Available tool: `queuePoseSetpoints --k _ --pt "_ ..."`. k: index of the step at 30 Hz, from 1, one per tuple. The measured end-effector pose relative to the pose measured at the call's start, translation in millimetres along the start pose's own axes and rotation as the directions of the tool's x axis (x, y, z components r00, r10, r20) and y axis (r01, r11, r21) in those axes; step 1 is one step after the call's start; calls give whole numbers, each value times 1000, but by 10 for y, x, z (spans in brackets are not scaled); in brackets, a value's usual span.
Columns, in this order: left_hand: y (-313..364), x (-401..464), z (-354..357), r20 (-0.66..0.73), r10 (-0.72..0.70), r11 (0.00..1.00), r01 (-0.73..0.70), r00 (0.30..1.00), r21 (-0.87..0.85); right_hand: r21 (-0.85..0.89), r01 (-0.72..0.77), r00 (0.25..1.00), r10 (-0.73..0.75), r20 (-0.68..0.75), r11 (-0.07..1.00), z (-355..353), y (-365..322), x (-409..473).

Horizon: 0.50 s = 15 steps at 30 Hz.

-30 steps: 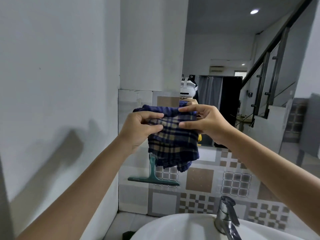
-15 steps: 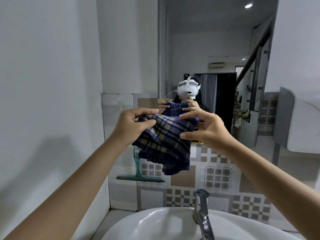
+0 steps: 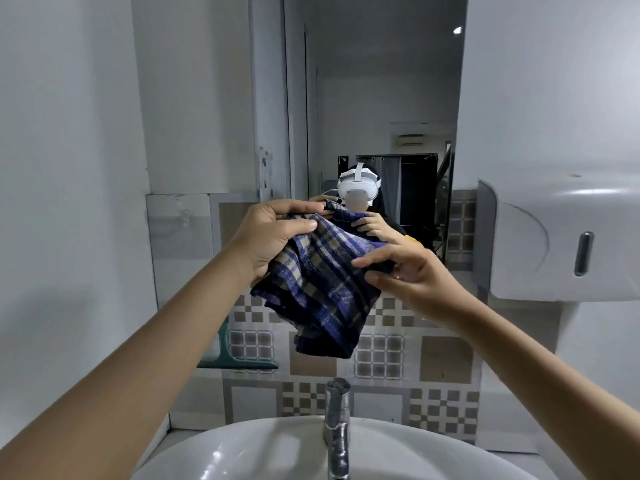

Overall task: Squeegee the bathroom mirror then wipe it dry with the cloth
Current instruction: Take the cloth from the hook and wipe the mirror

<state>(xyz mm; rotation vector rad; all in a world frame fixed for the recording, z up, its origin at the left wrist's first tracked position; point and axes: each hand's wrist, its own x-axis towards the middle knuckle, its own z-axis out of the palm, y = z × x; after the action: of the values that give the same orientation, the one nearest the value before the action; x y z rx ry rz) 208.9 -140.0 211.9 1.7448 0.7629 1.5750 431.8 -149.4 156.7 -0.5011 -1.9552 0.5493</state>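
A blue and beige plaid cloth point(image 3: 322, 292) hangs bunched in front of the mirror point(image 3: 374, 98). My left hand point(image 3: 273, 233) grips its upper left edge, thumb on top. My right hand point(image 3: 405, 271) pinches its right edge between thumb and fingers. A green squeegee point(image 3: 227, 355) rests against the tiled wall low on the left, its handle partly hidden behind my left forearm and the cloth. Both hands and the cloth are reflected in the mirror.
A white basin point(image 3: 277, 452) with a chrome tap point(image 3: 336, 427) lies directly below my hands. A grey paper dispenser point(image 3: 561, 237) juts from the right wall. A plain white wall point(image 3: 69, 168) closes in on the left. Patterned tiles point(image 3: 415, 358) run under the mirror.
My view has swung right, square to the mirror. The hands and cloth sit lower in it, and my right hand has dropped lower on the cloth's right edge.
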Motion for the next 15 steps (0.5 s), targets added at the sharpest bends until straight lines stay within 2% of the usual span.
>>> queuePoseSetpoints --k 2,6,8,12,13,15 --pt "6 53 141 8 -30 999 30 1000 -32 89 0 999 4 -44 996 -61 -41 -76" --pt "2 199 417 -13 -95 987 93 995 -129 478 18 974 94 -208 878 -183 -222 -42" --pt "27 303 535 -16 -104 984 101 994 -147 535 74 932 132 -337 841 -256 -307 81" --pt "149 524 637 49 -85 996 86 995 -12 494 195 811 145 -567 847 -491 -378 465" --pt "176 580 624 53 -67 998 67 996 7 431 219 795 96 -598 875 -566 -392 563" --pt "193 716 537 16 -25 995 23 1000 92 172 249 752 -78 -655 953 -727 -434 755"
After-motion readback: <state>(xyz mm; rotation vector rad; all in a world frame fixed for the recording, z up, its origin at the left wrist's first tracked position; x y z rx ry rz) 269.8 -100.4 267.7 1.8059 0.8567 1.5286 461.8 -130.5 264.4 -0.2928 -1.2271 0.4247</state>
